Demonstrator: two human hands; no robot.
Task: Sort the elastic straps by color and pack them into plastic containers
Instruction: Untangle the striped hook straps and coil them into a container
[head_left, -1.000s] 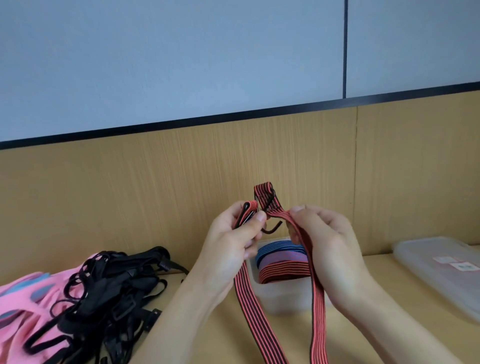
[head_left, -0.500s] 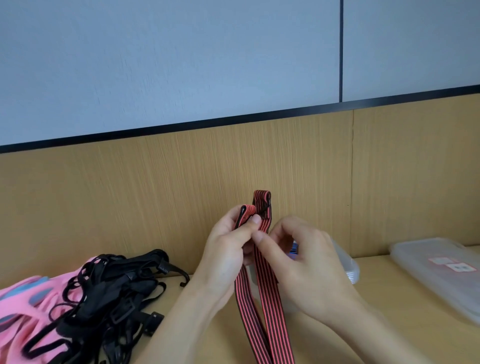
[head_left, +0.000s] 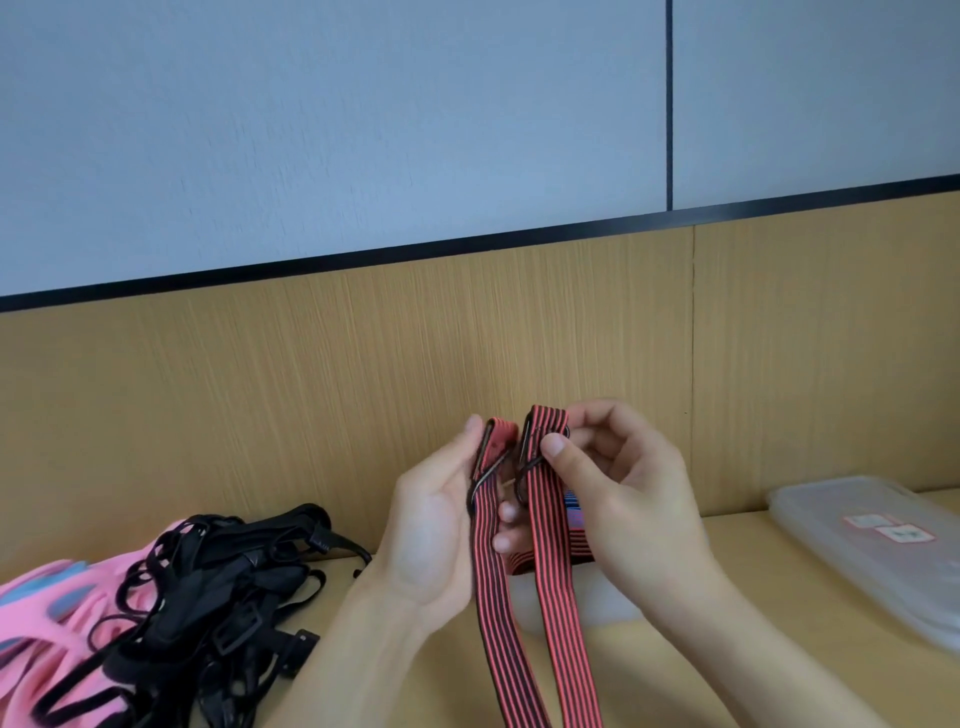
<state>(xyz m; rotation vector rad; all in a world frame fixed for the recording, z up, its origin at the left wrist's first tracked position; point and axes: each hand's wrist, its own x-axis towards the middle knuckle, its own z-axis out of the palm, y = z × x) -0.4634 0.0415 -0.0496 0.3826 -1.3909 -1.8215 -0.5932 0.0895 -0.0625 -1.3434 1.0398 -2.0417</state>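
Hanging in two parallel runs from the raised hands, the red-and-black striped strap (head_left: 558, 597) drops toward six o'clock and leaves the picture at the bottom edge. Its two looped ends stand side by side just above the middle of the view, each carrying a dark metal hook (head_left: 524, 462); the ends sit close together but a narrow gap shows between them.

On the left hand (head_left: 431, 535), the left end lies against the open palm, with the thumb tip at about eleven o'clock of that loop, resting on its outer edge. The other fingers curl behind the strap; two fingertips (head_left: 506, 512) peek out between the two runs. So this hand cradles and lightly clamps its end rather than closing into a fist.

On the right hand (head_left: 628, 509), the thumb presses onto the front of the right end just below the loop, and the index finger curls over the top of it from one o'clock, pinching the strap between them. The remaining fingers are bent loosely inward.

Behind the hands, at about five o'clock of the loops, a clear plastic container (head_left: 576, 597) sits on the wooden table (head_left: 727, 649) with folded straps (head_left: 574, 519) of blue, purple and red showing in it. A clear lid (head_left: 883, 561) lies well apart at three o'clock. At nine o'clock a tangle of black straps (head_left: 218, 582) rests on pink straps (head_left: 62, 597).
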